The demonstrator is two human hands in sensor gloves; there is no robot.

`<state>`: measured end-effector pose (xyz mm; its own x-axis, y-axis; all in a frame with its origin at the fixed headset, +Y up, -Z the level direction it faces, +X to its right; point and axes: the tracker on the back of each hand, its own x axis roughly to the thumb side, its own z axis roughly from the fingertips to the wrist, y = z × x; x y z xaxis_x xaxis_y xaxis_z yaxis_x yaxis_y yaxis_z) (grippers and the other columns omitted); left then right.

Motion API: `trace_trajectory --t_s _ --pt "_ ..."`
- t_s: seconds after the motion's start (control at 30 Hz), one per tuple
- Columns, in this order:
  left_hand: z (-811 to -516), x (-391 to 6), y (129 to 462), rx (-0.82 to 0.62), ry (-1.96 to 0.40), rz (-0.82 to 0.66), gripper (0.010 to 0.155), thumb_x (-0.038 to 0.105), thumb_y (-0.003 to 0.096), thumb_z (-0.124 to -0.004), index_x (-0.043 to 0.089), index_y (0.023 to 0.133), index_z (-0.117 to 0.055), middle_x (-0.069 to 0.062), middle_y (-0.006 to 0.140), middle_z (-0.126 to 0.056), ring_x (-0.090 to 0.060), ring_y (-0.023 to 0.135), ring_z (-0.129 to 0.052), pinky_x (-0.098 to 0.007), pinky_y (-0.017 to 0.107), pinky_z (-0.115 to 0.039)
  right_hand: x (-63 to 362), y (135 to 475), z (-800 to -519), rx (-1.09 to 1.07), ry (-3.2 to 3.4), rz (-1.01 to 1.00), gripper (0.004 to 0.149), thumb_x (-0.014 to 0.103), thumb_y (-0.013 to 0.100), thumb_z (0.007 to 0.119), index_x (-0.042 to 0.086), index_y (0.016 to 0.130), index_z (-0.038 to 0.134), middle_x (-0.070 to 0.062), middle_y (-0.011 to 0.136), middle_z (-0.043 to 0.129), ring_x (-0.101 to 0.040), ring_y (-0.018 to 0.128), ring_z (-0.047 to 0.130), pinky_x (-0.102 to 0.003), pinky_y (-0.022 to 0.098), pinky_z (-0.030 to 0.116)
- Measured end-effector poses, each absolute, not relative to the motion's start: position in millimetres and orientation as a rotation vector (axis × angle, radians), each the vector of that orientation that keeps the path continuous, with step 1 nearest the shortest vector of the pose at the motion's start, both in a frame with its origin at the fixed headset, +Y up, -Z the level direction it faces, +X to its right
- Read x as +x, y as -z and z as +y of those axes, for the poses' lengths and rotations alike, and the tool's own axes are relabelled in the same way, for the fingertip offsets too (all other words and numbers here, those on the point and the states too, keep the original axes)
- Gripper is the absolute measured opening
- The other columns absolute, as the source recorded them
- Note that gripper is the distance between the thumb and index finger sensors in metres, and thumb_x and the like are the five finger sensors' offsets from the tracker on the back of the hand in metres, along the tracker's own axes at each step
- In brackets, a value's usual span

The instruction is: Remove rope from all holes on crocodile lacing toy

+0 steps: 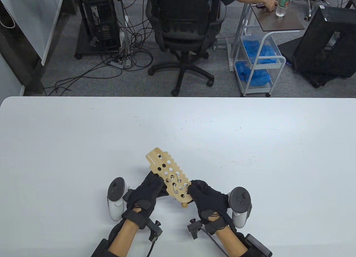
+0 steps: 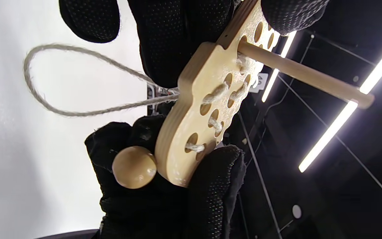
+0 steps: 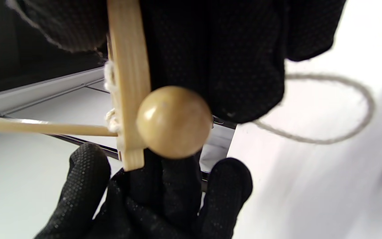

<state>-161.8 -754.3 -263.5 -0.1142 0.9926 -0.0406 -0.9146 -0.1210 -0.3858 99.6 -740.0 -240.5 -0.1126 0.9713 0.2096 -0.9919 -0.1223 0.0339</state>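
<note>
Table view: crocodile lacing toy (image 1: 168, 176) gripped by both hands, left hand (image 1: 146, 194), right hand (image 1: 207, 200); rope (image 1: 175, 186) partly unlaced; wooden needle (image 2: 302, 74) to be drawn out next.

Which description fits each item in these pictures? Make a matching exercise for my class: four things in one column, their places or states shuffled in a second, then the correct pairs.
Things
1. crocodile lacing toy
2. rope
3. wooden bead
4. wooden stick

States
A. pokes out of a hole
B. hangs in a loose loop
C. round, by the board's end
D. held between both gloved hands

Pairs: 1-D, 2-B, 3-C, 4-A
</note>
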Motion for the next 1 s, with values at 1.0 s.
trace_trajectory --t_s 1.0 --pt "-740 -160 263 -0.267 -1.168 -0.278 0.054 0.036 0.0506 -0.078 0.031 0.104 -0.073 0.0 0.084 -0.103 -0.022 0.07 -0.1 -0.062 0.066 -0.07 123 241 -734 0.028 -1.672 -0.268 0.046 0.039 0.042 0.081 0.003 0.071 0.084 -0.018 0.048 0.104 -0.039 0.039 0.103 -0.063 0.046 0.075"
